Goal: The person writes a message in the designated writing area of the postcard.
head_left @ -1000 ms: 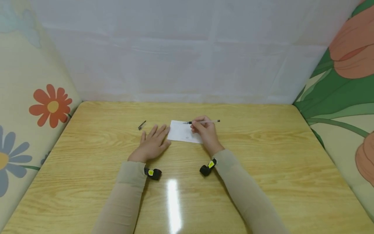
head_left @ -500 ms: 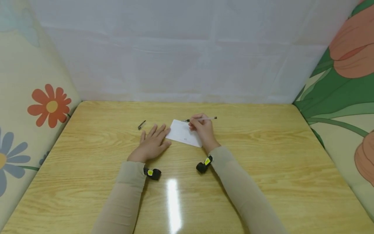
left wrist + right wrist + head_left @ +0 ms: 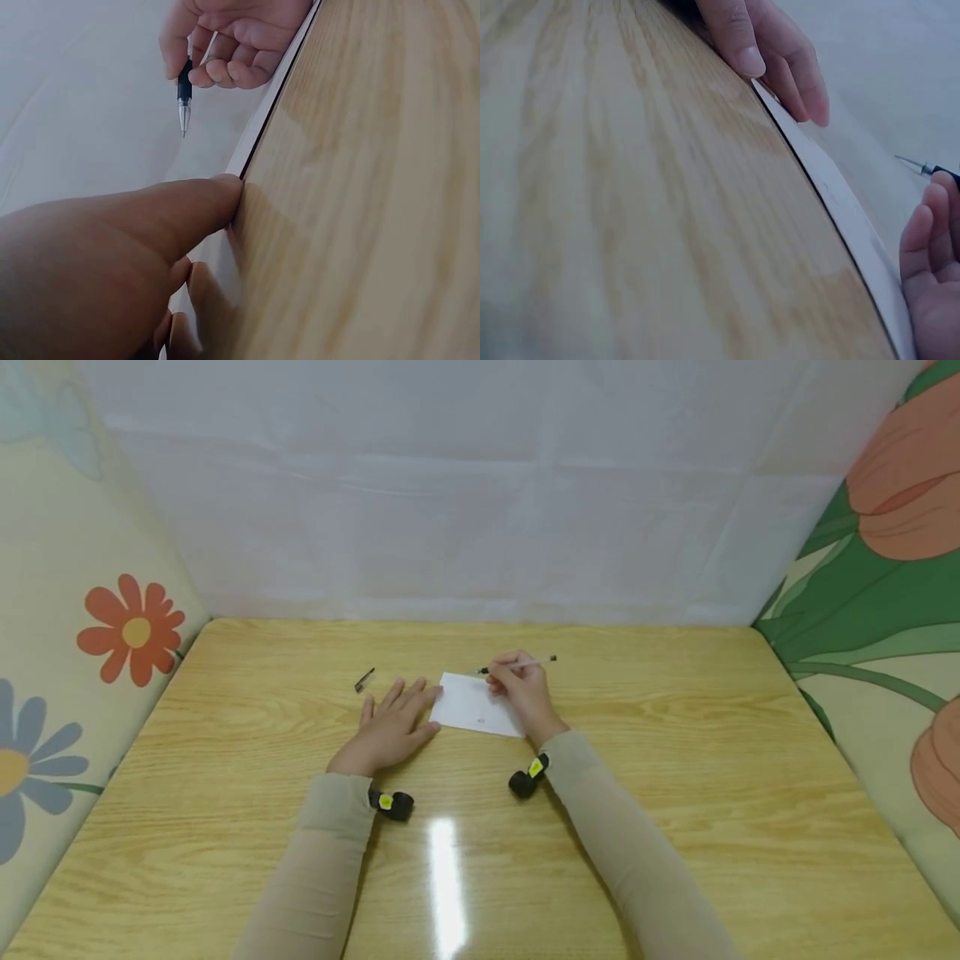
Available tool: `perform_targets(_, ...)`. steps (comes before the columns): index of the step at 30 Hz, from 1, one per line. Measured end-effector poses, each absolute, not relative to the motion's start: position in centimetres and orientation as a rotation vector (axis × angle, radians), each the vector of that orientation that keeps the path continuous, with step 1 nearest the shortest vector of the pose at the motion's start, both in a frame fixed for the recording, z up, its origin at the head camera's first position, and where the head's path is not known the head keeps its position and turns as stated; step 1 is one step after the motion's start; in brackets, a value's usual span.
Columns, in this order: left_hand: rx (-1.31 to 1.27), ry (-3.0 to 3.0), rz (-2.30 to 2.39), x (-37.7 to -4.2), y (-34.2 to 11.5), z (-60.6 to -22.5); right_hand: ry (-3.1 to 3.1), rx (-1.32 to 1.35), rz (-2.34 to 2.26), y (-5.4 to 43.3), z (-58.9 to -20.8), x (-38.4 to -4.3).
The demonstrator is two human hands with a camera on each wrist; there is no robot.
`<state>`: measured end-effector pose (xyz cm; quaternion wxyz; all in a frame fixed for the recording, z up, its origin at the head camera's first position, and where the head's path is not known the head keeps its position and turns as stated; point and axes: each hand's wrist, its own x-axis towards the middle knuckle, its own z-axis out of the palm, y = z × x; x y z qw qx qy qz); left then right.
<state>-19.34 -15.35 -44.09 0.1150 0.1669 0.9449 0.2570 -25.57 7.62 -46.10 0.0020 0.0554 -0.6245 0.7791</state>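
Note:
A small white sheet of paper (image 3: 468,703) lies on the wooden table, with a small dark mark near its front edge. My left hand (image 3: 390,727) is spread flat at its left side, fingertips and thumb right at the paper's edge. My right hand (image 3: 528,693) pinches a pen (image 3: 534,662) with a clear barrel and black grip, over the right part of the paper. In the left wrist view the bare pen tip (image 3: 184,124) points down, above the paper's surface. The pen's cap (image 3: 364,680) lies beyond my left fingers.
The wooden table (image 3: 225,793) extends around both arms. A white cloth (image 3: 480,527) hangs behind its far edge, and flower-patterned panels (image 3: 45,610) flank it. Black wrist cameras (image 3: 395,805) sit on both wrists.
The paper swung askew, then turned back nearly straight, a little closer to me. My right hand has shifted slightly away, bringing the pen tip to the far edge. The left hand stays nearly still.

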Motion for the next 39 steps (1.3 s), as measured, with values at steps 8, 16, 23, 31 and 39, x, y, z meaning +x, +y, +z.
perform_targets(8, 0.502, 2.787, 0.651, -19.2, -15.3, -43.8, -2.006, 0.271, 2.485, 8.0, -46.0, -26.4)
perform_targets(16, 0.495, 2.781, 0.661, -19.3, -15.5, -43.9, -2.082, 0.275, 2.453, 7.5, -45.8, -26.8)
perform_targets(23, 0.483, 2.782, 0.680, -19.3, -15.6, -44.0, -2.090, 0.254, 2.417, 6.2, -45.5, -26.6)
perform_targets(31, 0.487, 2.784, 0.713, -19.2, -15.5, -43.9, -2.011, 0.114, 2.378, 4.5, -45.3, -26.2)
perform_targets(39, 0.494, 2.796, 0.731, -19.3, -15.3, -44.1, -1.998, 0.033, 2.342, 3.2, -45.7, -26.0)
